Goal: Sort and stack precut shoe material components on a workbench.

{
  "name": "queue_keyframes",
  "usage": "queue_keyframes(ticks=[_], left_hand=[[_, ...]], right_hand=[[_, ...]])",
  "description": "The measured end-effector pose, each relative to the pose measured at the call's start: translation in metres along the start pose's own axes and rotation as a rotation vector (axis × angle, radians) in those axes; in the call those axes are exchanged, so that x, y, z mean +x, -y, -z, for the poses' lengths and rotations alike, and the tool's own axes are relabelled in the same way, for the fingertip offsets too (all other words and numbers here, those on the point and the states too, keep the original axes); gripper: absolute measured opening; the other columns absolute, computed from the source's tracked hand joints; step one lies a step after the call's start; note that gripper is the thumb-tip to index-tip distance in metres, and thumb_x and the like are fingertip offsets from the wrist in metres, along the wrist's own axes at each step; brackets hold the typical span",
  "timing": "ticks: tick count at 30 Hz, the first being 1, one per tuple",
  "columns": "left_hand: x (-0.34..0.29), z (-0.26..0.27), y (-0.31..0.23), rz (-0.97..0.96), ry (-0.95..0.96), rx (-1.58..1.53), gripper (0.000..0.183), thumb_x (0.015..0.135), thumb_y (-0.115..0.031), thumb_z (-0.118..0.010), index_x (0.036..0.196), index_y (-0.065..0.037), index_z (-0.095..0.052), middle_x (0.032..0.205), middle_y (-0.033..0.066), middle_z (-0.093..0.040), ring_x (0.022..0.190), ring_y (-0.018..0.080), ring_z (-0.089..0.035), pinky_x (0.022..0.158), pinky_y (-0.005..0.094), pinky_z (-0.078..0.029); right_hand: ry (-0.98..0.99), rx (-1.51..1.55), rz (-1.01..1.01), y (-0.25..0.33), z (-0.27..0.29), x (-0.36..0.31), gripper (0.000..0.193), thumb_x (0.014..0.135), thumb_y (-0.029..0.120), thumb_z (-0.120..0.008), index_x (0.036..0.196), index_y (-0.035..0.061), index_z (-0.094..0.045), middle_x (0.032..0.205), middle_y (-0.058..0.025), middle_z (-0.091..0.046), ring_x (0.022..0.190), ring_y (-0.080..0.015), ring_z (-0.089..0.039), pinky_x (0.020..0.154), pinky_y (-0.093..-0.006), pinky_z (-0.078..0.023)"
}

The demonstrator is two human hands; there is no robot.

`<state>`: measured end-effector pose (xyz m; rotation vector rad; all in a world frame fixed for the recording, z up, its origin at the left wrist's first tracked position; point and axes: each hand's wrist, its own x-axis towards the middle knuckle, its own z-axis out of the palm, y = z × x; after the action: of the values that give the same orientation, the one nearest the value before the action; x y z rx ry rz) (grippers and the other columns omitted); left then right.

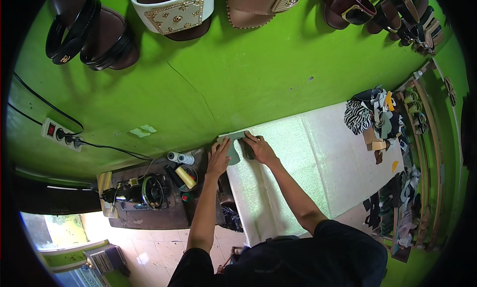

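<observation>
A flat grey-green piece of sheet material [233, 157] lies at the far left edge of a pale, shiny sheet [293, 163] spread over the worktable, close to the wall. My left hand [218, 157] rests on its left side, fingers stretched out over it. At its upper right, my right hand [260, 149] has its fingers closed at the far edge. Beneath the right hand a narrow dark strip [247, 151] shows beside the grey-green piece; whether the two are joined I cannot tell.
A sewing machine [149, 191] stands on a dark table to the left, with white thread spools [186, 159] and a yellow cone [185, 177]. Material scraps [380, 115] heap at the far right. Sandals [174, 13] line the green wall above; a power strip [60, 134] hangs left.
</observation>
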<state>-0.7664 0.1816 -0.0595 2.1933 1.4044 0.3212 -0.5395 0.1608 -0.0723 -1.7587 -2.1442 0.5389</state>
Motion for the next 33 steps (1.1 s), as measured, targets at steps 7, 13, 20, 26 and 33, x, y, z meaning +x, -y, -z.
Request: queue_keyframes(ticks=[7, 13, 20, 26, 33], left_hand=[[0.008, -0.003, 0.004, 0.171, 0.22, 0.133, 0.083, 0.088, -0.02, -0.071, 0.156, -0.026, -0.025, 0.164, -0.0137, -0.014, 0.145, 0.0296, -0.025, 0.112, 0.0647, -0.028], [0.02, -0.005, -0.022, 0.078, 0.17, 0.163, 0.078, 0.087, -0.02, -0.071, 0.154, -0.021, -0.03, 0.163, -0.0075, -0.02, 0.146, 0.0291, -0.026, 0.114, 0.0633, -0.027], [-0.074, 0.007, -0.036, 0.005, -0.237, -0.466, 0.062, 0.095, -0.017, -0.063, 0.151, -0.01, -0.036, 0.158, 0.0137, -0.032, 0.143, 0.0315, -0.035, 0.115, 0.0517, -0.03], [-0.151, 0.01, -0.078, 0.399, -0.046, -1.239, 0.055, 0.103, -0.03, -0.051, 0.152, -0.011, -0.034, 0.157, 0.0122, -0.032, 0.144, 0.0265, -0.032, 0.114, 0.0455, -0.031], [-0.182, -0.002, -0.109, 0.26, -0.025, -1.308, 0.056, 0.104, -0.04, -0.039, 0.153, -0.014, -0.03, 0.159, 0.0107, -0.028, 0.145, 0.0278, -0.031, 0.113, 0.0519, -0.032]], right_hand=[[0.203, -0.017, -0.097, 0.006, 0.003, 0.012, 0.072, 0.08, 0.001, -0.065, 0.145, 0.0237, -0.046, 0.158, -0.0012, -0.035, 0.116, -0.0384, -0.057, 0.095, -0.0442, -0.055], [-0.014, -0.104, 0.054, -0.032, -0.003, -0.003, 0.073, 0.08, 0.001, -0.067, 0.147, 0.0176, -0.042, 0.157, -0.0078, -0.037, 0.121, -0.0423, -0.053, 0.103, -0.047, -0.047], [-0.208, 0.412, -0.011, 0.03, 0.029, -0.084, 0.062, 0.089, 0.009, -0.064, 0.146, 0.0038, -0.039, 0.15, -0.023, -0.04, 0.133, -0.0442, -0.042, 0.113, -0.0457, -0.035], [-0.156, 0.742, -0.294, 0.062, 0.051, -0.158, 0.062, 0.096, 0.028, -0.061, 0.149, 0.0048, -0.038, 0.149, -0.0197, -0.044, 0.133, -0.0336, -0.048, 0.111, -0.0424, -0.038], [-0.274, 0.944, -0.322, 0.078, 0.073, -0.218, 0.057, 0.097, 0.023, -0.06, 0.148, 0.0062, -0.039, 0.146, -0.0149, -0.048, 0.128, -0.0263, -0.052, 0.107, -0.0392, -0.043]])
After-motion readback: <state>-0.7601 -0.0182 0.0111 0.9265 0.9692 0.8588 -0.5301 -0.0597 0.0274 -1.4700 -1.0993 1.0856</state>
